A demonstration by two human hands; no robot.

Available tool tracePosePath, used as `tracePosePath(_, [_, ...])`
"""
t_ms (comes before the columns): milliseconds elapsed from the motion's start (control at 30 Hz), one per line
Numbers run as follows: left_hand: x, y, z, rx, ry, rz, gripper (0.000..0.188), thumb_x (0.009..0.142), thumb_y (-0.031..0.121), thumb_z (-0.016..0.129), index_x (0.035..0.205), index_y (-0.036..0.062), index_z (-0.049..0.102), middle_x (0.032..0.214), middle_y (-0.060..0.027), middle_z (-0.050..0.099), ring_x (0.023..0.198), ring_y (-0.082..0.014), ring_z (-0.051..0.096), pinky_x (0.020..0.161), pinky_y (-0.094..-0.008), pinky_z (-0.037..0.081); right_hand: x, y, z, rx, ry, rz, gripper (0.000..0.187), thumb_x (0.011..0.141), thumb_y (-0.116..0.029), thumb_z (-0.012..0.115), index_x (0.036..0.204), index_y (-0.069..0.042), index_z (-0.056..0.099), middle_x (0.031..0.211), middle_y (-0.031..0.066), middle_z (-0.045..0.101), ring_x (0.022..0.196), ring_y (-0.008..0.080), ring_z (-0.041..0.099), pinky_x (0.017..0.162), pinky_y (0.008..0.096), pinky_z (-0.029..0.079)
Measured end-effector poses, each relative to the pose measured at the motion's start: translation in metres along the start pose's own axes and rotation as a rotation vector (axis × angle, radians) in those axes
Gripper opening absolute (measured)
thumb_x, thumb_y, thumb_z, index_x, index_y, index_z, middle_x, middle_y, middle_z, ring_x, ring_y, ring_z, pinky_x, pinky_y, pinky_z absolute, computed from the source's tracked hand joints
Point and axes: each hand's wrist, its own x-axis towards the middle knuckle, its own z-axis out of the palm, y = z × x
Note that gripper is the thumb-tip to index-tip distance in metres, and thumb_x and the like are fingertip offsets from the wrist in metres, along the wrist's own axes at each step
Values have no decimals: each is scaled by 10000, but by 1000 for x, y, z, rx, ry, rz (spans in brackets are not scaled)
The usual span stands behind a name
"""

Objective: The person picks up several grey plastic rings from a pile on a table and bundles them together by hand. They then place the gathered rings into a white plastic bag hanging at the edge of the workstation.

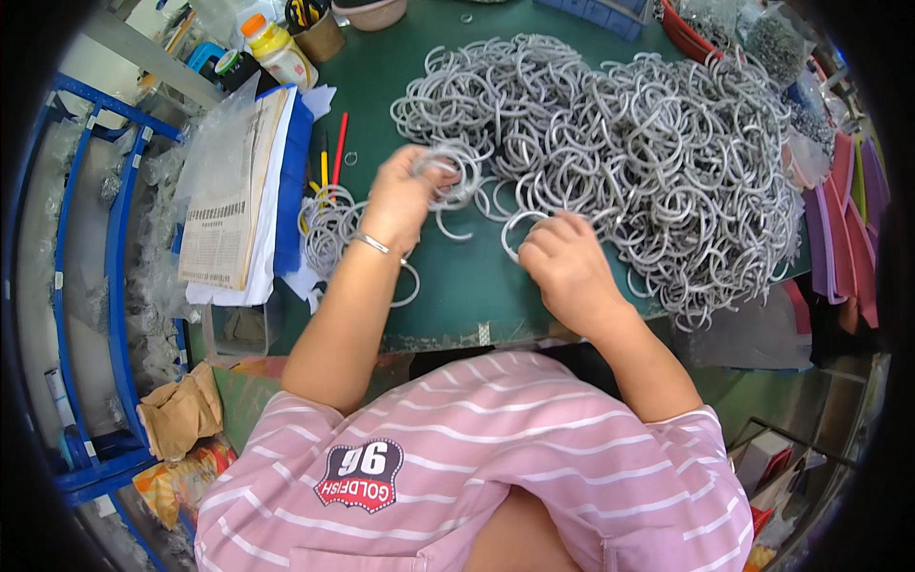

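Note:
A large heap of silver-grey metal rings (667,172), some of them showing as open curves, covers the right and back of the green table (448,296). My left hand (398,195) is closed around a small bunch of rings (459,195), slightly blurred, left of the heap. At the heap's near left edge, my right hand (564,255) has its fingers closed on a single ring (513,232). A smaller group of rings (329,234) lies left of my left wrist. One loose ring (408,286) is partly hidden by my left forearm.
Left on the table are a red pencil-like stick (339,153), a blue tray (295,181) with papers, and a yellow bottle (276,52) with an orange cap. A red basket (688,36) and a blue bin (605,14) stand behind the heap. Blue shelving (114,276) rises at far left.

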Motion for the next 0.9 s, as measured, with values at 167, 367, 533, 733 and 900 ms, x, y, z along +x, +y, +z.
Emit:
tracePosePath(167, [-39,-38,14,671,97,328,146,835,53,608,971,1,613,879,-151,658,793,-241,638,729,-317,493,-19,15,7,52,415,371,200,705,76,604,888,-5,599,907,125,605,856,319,555,767,362,464])
tracePosePath(367, [-29,-7,21,184,11,170,192,934,110,519,1061,-28,565,883,-92,678,792,-133,635,708,-246,494,-11,4,12,71,129,392,152,707,-6,609,838,-82,593,854,63,552,782,277,567,637,388,479])
tracePosePath(533, [-9,-8,15,663,125,360,191,850,19,555,1033,-26,584,860,-82,676,762,-121,627,717,-251,486,-13,-3,25,130,19,400,148,712,10,569,843,-59,570,869,101,517,825,300,577,655,409,485])
tracePosePath(733, [-7,-6,11,492,79,182,121,848,-8,559,968,-23,559,911,-102,665,805,-158,632,733,-255,487,-14,13,23,400,356,522,285,712,138,566,947,-18,605,937,140,562,821,292,596,701,339,499])
tracePosePath(900, [-31,10,10,-435,28,89,114,889,-20,507,1001,-4,493,918,-149,612,777,-207,644,723,-340,541,-19,2,25,210,128,305,143,714,14,597,851,-24,582,897,118,535,795,301,555,683,371,482])
